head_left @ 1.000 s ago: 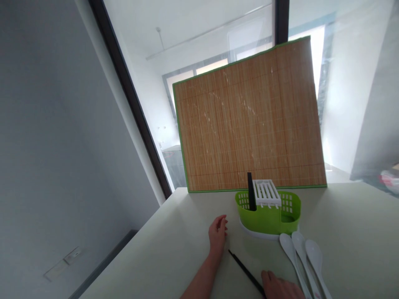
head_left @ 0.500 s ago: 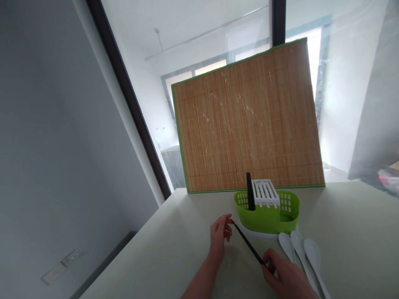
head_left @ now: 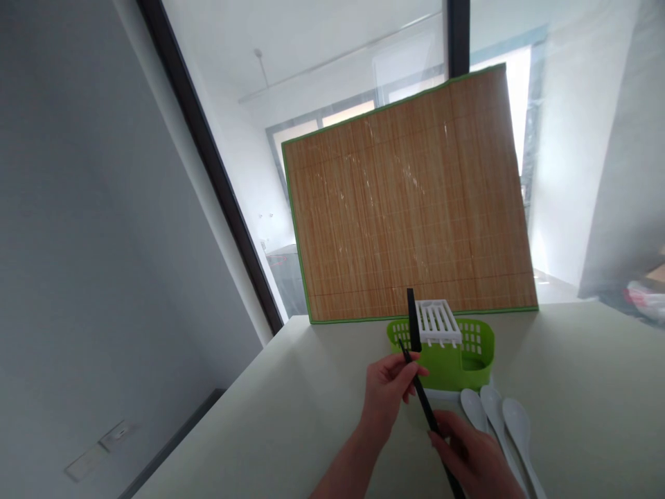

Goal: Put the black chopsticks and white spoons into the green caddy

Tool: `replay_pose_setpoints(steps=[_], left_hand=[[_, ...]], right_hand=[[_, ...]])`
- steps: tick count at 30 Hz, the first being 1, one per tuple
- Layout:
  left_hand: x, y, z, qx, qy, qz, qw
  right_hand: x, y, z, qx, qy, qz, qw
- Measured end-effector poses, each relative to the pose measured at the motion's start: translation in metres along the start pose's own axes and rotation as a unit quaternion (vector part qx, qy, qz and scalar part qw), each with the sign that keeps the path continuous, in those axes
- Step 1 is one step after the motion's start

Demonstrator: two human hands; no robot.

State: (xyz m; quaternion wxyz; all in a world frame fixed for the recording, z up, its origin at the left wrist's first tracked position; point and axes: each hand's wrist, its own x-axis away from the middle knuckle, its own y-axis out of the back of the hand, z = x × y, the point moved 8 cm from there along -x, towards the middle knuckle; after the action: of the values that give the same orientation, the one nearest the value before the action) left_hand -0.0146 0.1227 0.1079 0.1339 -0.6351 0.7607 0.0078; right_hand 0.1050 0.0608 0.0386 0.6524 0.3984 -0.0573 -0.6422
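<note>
Black chopsticks [head_left: 426, 407] slant between my hands; I cannot tell how many there are. My left hand [head_left: 387, 388] pinches them near the thin upper end, just in front of the green cutlery basket [head_left: 441, 371]. Lower down, my right hand [head_left: 467, 447] is closed around the thicker part, with the end sticking out below. A black upright piece [head_left: 413, 320] stands in the basket's left part, beside a white slotted rack [head_left: 439, 322]. White spoons [head_left: 517, 419] lie side by side right of my right hand, which partly covers them.
The pale table [head_left: 270, 416] extends around the basket. Behind it, a bamboo mat [head_left: 410, 201] with green edging leans against the glass. A grey wall [head_left: 104, 242] with a socket plate [head_left: 117, 433] is on the left.
My left hand has moved right and closed on the upper part of the chopsticks. They now tilt more steeply, their tips by the basket, and their lower end shows below my right hand.
</note>
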Motion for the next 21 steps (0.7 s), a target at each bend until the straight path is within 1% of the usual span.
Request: replay_pose_setpoints(steps=[4, 7, 9, 12, 17, 19, 21], left_hand=[[0.007, -0.014, -0.022, -0.021, -0.025, 0.058, 0.998], [0.015, -0.020, -0.027, -0.046, -0.034, 0.084, 0.995], [0.020, -0.022, -0.025, -0.066, -0.036, 0.096, 0.993], [0.026, -0.021, -0.016, -0.091, -0.028, 0.102, 0.990], [0.034, -0.015, 0.002, -0.087, -0.011, 0.098, 0.991], [0.037, -0.012, 0.002, -0.093, -0.012, 0.092, 0.991], [0.039, -0.009, -0.002, -0.114, -0.022, 0.080, 0.990]], right_hand=[[0.001, 0.008, 0.007, -0.015, 0.042, -0.038, 0.998], [0.002, 0.009, 0.010, -0.012, 0.065, -0.047, 0.997], [0.002, 0.005, 0.009, -0.009, 0.069, -0.031, 0.997], [0.003, -0.005, 0.005, 0.002, 0.063, 0.013, 0.998], [0.005, -0.017, 0.002, -0.009, 0.059, 0.067, 0.996], [0.006, -0.018, 0.003, -0.011, 0.055, 0.077, 0.995], [0.006, -0.018, 0.004, -0.015, 0.054, 0.080, 0.995]])
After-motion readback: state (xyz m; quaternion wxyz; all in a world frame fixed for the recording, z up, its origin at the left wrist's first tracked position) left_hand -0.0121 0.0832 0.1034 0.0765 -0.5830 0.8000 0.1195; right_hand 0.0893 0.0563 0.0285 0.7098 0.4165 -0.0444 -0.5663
